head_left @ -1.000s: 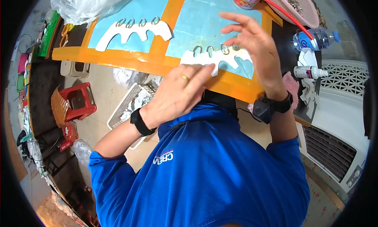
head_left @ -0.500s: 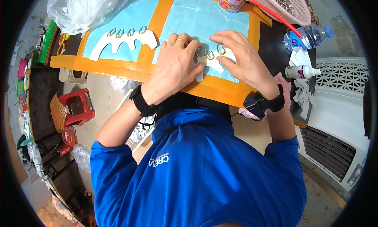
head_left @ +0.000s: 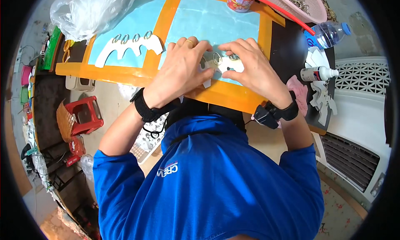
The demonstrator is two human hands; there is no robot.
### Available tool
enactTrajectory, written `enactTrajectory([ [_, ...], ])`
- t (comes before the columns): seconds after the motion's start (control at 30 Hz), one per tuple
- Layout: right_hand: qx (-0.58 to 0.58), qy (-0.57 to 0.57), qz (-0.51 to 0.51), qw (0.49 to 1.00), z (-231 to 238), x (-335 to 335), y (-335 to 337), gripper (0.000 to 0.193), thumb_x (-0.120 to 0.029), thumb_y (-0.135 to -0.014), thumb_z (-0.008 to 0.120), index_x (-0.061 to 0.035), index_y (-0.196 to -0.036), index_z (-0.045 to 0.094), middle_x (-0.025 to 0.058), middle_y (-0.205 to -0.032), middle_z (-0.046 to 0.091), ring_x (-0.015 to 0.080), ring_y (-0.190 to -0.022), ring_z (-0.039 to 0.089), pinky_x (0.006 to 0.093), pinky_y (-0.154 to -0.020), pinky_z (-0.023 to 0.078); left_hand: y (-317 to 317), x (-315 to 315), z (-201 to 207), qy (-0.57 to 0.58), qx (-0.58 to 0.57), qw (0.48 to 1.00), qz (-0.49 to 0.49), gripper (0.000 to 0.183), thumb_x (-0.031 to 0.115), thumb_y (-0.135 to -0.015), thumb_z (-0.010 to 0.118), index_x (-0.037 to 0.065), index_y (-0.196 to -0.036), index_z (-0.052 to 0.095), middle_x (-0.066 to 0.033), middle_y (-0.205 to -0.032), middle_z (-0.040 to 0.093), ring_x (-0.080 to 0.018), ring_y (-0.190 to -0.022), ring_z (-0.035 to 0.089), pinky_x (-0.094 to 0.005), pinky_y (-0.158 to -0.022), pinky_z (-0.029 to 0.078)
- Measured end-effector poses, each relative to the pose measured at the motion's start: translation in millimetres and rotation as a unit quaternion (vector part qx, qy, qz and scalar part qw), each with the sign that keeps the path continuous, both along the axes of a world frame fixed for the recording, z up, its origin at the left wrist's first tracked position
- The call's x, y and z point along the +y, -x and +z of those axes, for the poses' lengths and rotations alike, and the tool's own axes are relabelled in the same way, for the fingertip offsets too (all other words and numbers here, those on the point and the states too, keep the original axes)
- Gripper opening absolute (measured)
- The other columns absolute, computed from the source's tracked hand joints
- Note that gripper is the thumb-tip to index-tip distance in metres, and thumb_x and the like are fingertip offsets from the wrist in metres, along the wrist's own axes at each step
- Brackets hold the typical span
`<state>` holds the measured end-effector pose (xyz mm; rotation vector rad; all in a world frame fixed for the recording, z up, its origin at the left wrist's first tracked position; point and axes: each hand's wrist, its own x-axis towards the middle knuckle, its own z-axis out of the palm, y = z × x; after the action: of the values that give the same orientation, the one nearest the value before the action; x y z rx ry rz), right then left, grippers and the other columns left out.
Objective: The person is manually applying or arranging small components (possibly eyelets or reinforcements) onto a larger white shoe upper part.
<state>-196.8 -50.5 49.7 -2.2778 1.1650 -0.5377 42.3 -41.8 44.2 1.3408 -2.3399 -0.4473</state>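
Two hands, left hand [head_left: 182, 69], right hand [head_left: 252, 68], pressing one white cutout [head_left: 222, 64], second cutout [head_left: 129, 47] apart.

A single head-worn fisheye looks steeply down, close over the orange table [head_left: 125, 75].

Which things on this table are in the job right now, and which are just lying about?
In hand:
- white cutout with metal rings, pressed flat by left hand and right hand
- blue mat beneath it

Lying about:
- second ringed cutout
- glue bottle
- water bottle
- plastic bag
- can
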Motion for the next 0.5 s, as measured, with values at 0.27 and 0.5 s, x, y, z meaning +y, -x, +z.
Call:
enactTrajectory([
  [0.27, -0.096, -0.076, 0.016, 0.992, -6.6, -14.4, 5.1, 0.052, -0.024, -0.088, 0.088, -0.0072, -0.132, 0.066, 0.0139, -0.116, 0.067, 0.0310, -0.107, 0.065, 0.0424, -0.096, 0.054, -1.3, -7.4, 12.6, -0.152, 0.111, 0.982, -0.022, 0.039, 0.009, -0.090, 0.078, 0.005, -0.127, 0.068, -0.0141, -0.103, 0.064, -0.0314, -0.098, 0.068, -0.0414, -0.089, 0.057],
  [0.5, -0.181, -0.252, 0.020, 0.950, -12.1, -26.2, 6.1, 0.048, -0.017, -0.093, 0.084, -0.0026, -0.134, 0.065, 0.0064, -0.104, 0.070, 0.0163, -0.094, 0.068, 0.0324, -0.084, 0.056, -2.6, -7.6, 11.4, -0.166, 0.167, 0.971, -0.030, 0.036, 0.003, -0.093, 0.073, 0.003, -0.128, 0.067, -0.0111, -0.110, 0.064, -0.0213, -0.095, 0.069, -0.0354, -0.087, 0.057],
])
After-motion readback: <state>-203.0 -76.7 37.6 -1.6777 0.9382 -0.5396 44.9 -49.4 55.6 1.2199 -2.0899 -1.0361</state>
